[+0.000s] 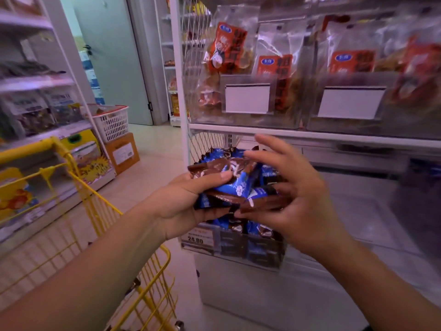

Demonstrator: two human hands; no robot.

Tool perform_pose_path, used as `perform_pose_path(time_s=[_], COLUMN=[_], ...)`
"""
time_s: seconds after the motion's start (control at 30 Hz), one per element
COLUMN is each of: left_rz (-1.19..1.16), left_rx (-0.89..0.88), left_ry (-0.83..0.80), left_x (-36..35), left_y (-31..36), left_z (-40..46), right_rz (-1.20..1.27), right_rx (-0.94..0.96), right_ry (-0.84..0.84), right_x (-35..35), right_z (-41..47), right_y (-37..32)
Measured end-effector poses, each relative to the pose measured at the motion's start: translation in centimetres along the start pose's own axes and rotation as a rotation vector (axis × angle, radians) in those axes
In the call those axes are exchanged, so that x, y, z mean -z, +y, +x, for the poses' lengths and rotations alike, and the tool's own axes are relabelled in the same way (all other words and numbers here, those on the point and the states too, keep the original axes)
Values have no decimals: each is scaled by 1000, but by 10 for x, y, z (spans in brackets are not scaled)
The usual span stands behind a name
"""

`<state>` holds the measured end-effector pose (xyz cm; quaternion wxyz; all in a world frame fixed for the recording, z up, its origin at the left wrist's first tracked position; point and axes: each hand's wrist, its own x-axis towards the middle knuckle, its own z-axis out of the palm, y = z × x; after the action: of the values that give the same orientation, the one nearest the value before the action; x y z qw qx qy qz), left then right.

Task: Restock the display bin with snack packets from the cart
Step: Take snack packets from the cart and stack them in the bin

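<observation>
Two bare forearms reach in from the near edge, one from the left, one from the right. Beside the left forearm stands one yellow wire cart [71, 177], at the near left. A white shelf unit [286, 133] fills the right half; its upper shelf carries two clear bins with blank white label cards [247, 98], and at least four red-labelled clear bags [228, 47] hang or stand behind them. Below, at the centre, sits the display bin [241, 249], part-filled with blue and brown snack packets [238, 185]; a price tag [196, 237] reading 24.80 is on its front left. Far left, one white basket with a red rim [111, 123] rests on one cardboard box [123, 152].

Above the bin, the left hand [188, 206] grips a bunch of the packets, thumb on top and fingers curled beneath; their number cannot be counted. The right hand [293, 194] meets the bunch from the right, its fingers spread and mostly straight, lower fingertips touching the packets.
</observation>
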<state>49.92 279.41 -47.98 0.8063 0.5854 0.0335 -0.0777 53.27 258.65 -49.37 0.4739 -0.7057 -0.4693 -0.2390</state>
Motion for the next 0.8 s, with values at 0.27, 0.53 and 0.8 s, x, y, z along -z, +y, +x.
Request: perform_pose_path(time_s=[0.27,0.53,0.8], left_rz=[-214,-337,-262], left_rx=[116,81,94], left_ry=[161,-270,-293], left_x=[-6,-16,-6], left_y=[-11,-11,-14], left_z=[3,-1,2], right_rz=[348,304,722], right_rx=[-170,-191,-452], right_ry=[492,53,7], right_x=[-2,-5,-5], right_z=[8,1,-1], right_y=[12,4,11])
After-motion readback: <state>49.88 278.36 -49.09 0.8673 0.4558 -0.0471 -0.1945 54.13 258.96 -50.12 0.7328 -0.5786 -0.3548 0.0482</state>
